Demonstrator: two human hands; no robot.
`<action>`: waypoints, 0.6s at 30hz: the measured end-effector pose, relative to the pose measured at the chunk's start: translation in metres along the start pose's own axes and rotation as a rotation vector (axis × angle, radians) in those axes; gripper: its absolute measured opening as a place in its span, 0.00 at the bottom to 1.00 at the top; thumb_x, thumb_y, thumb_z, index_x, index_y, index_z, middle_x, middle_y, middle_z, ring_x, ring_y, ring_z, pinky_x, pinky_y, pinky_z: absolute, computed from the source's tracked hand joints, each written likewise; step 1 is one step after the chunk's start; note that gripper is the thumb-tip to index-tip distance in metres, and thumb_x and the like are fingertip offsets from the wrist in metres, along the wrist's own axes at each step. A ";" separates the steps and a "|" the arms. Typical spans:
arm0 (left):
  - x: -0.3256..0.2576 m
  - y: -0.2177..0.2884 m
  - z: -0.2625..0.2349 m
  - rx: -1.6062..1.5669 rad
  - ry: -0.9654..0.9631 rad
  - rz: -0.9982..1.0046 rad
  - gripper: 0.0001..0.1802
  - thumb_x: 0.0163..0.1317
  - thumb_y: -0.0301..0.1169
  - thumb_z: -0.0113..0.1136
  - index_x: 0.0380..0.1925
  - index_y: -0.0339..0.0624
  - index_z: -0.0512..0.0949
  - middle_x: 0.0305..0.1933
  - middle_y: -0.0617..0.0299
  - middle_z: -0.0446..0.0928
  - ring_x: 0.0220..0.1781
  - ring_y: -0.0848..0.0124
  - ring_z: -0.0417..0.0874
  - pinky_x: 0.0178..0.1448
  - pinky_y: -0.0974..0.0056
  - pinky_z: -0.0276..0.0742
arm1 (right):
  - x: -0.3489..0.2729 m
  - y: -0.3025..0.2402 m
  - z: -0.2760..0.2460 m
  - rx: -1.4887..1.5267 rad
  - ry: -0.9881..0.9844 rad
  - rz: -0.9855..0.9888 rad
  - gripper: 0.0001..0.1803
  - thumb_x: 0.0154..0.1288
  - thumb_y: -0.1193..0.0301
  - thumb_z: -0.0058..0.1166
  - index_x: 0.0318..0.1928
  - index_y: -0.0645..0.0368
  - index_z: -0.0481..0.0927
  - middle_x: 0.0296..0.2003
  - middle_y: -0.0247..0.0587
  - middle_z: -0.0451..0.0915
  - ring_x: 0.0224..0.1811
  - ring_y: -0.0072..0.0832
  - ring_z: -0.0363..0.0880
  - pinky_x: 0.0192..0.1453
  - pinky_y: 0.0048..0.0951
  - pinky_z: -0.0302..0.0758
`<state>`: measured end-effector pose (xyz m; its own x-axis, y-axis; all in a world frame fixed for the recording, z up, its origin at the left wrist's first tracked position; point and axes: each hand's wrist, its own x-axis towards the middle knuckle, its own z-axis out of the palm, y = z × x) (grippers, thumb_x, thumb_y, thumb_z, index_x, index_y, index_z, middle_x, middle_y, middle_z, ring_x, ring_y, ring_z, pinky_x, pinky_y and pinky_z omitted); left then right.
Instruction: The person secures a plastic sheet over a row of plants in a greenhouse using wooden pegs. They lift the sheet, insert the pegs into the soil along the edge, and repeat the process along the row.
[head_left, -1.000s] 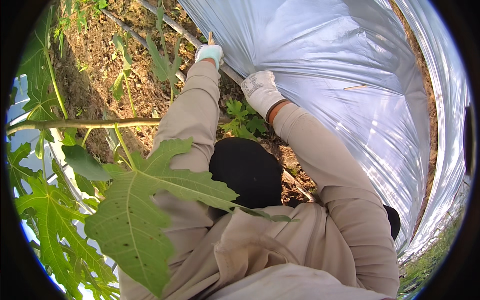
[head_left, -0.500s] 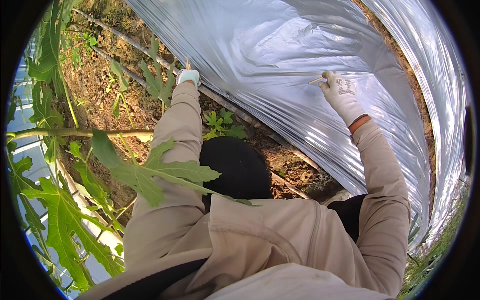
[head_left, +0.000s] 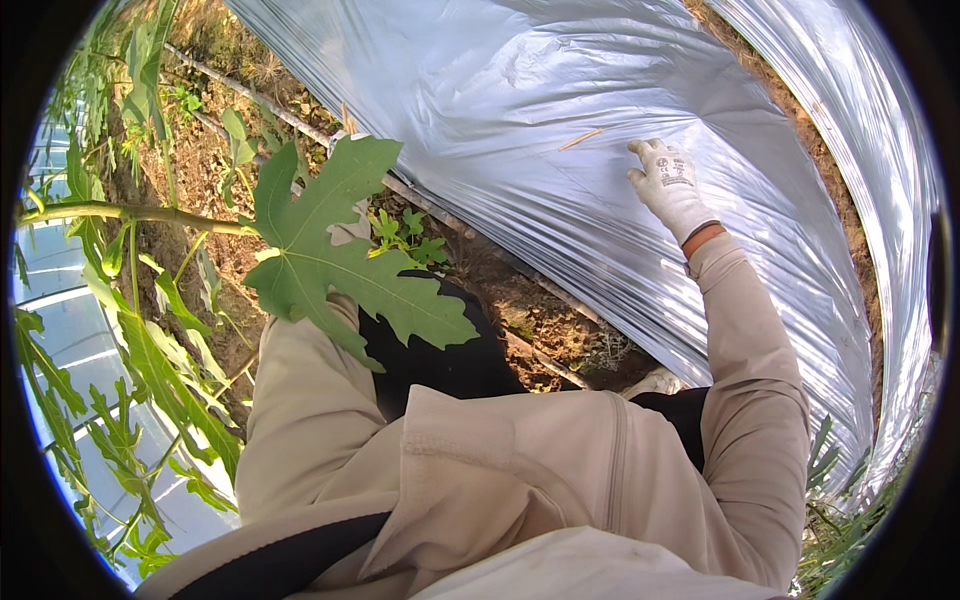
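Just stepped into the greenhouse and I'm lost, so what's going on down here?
A person in a beige top crouches over a silvery plastic sheet spread along the soil. The right hand, in a white glove, lies flat and open on the sheet. The left hand is hidden behind a large lobed green leaf, so what it grips cannot be seen. Bare earth and small weeds lie along the sheet's edge.

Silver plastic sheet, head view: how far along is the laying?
Done: the shiny silver plastic sheet already covers the ground to the right and ahead. In hand: the white-gloved right hand presses flat on it; the left hand is hidden behind a large lobed green leaf. Left: a strip of bare brown soil along the sheet's near edge lies uncovered.
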<state>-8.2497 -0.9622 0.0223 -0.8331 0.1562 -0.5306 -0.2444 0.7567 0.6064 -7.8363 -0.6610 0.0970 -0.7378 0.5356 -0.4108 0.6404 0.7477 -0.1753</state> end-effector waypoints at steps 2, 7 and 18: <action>-0.039 0.020 0.014 -0.115 -0.101 0.060 0.03 0.61 0.24 0.56 0.31 0.36 0.73 0.19 0.60 0.73 0.18 0.72 0.72 0.21 0.66 0.67 | 0.005 0.002 0.009 -0.015 0.043 -0.078 0.21 0.64 0.65 0.56 0.59 0.48 0.77 0.59 0.39 0.76 0.63 0.35 0.73 0.65 0.39 0.70; -0.148 0.068 0.032 0.095 -0.544 0.022 0.06 0.61 0.27 0.60 0.32 0.37 0.75 0.21 0.61 0.76 0.19 0.75 0.72 0.22 0.68 0.67 | 0.038 -0.015 0.045 -0.086 0.225 -0.358 0.21 0.65 0.72 0.51 0.58 0.48 0.77 0.62 0.33 0.74 0.65 0.31 0.70 0.65 0.39 0.69; -0.245 0.117 0.073 0.827 -0.901 0.211 0.18 0.59 0.43 0.63 0.39 0.41 0.75 0.28 0.62 0.79 0.30 0.69 0.80 0.39 0.63 0.77 | 0.080 -0.038 0.067 -0.193 0.150 -0.412 0.18 0.64 0.70 0.52 0.53 0.58 0.77 0.45 0.42 0.82 0.55 0.39 0.76 0.63 0.37 0.70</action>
<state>-8.0378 -0.8655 0.1796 -0.1005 0.4564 -0.8841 0.5115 0.7859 0.3476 -7.9054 -0.6727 0.0107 -0.9539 0.2191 -0.2053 0.2469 0.9614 -0.1213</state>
